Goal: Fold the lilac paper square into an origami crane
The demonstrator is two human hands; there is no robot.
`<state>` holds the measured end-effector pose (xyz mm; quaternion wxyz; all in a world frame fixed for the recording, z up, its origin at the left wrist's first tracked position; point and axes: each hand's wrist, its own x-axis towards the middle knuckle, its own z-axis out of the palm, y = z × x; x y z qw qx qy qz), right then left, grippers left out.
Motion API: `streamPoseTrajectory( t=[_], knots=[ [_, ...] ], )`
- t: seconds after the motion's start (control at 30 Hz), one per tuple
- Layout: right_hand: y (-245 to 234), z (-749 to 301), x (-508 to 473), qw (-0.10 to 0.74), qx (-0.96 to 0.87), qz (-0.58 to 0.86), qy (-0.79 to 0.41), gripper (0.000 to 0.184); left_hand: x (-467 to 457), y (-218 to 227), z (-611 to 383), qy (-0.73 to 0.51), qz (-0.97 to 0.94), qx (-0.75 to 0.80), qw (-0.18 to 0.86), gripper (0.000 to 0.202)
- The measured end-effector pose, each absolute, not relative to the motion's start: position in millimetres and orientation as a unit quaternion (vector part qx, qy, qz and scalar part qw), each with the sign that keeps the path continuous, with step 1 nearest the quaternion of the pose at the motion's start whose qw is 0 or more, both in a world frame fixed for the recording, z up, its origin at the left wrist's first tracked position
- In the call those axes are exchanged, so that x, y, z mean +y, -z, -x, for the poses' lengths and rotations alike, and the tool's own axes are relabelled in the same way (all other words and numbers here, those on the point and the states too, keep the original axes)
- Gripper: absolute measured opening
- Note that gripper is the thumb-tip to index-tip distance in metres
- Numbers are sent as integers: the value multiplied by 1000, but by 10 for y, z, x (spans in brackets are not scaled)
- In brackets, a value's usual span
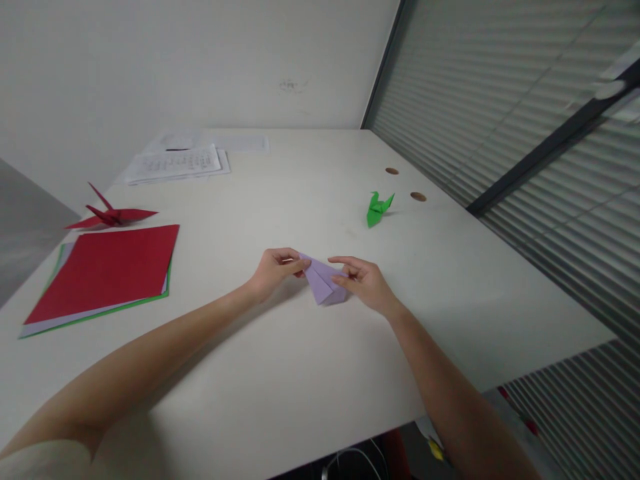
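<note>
A folded piece of lavender origami paper (321, 283) is held between my two hands, just above the white table. My left hand (280, 268) pinches its upper left corner between thumb and fingers. On the other side, my right hand (366, 283) grips the right edge, thumb in front and fingers partly behind, with the index finger stretched out above the paper. A crease runs down the front of the folded piece, and its lower part flares out. The fingers hide part of its corners.
A green paper crane (379, 209) stands at the right, near two round holes in the table (280, 200). At left, a red paper crane (113, 215) sits behind a stack of coloured sheets (107, 270). Printed papers (175, 163) lie at the back; window blinds (500, 120) border the right.
</note>
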<state>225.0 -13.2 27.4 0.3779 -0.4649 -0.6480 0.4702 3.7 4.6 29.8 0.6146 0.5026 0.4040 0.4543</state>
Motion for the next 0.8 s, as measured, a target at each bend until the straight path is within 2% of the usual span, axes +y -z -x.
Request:
streamPoseTrajectory(
  t=[0.13,0.2,0.27,0.33,0.4,0.47,0.6,0.67,0.8],
  knots=[
    [-249,-2178,-146,379,-626,449,-513,58,70,-215,-28,-458,-524,407,591,35],
    [-198,-2155,-128,391,-612,461,-510,57,66,-183,-16,-469,-577,441,503,40],
    [-141,-2152,-105,396,-610,485,-486,50,37,-167,-5,-473,-671,453,347,46],
    [-100,-2160,-92,393,-622,510,-446,38,-14,-162,-3,-419,-792,382,227,43],
    [-83,-2166,-96,387,-638,532,-400,27,-69,-156,-11,-322,-888,279,174,40],
    [-85,-2164,-108,381,-643,551,-371,22,-107,-139,-21,-266,-927,240,110,45],
    [-96,-2149,-113,375,-622,556,-406,26,-112,-101,-19,-231,-947,222,35,51],
    [-91,-2150,-101,383,-596,548,-444,31,-105,-103,-9,-244,-944,220,-5,48],
    [-87,-2175,-84,379,-574,536,-490,36,-106,-136,13,-263,-936,221,-73,26]
  ],
)
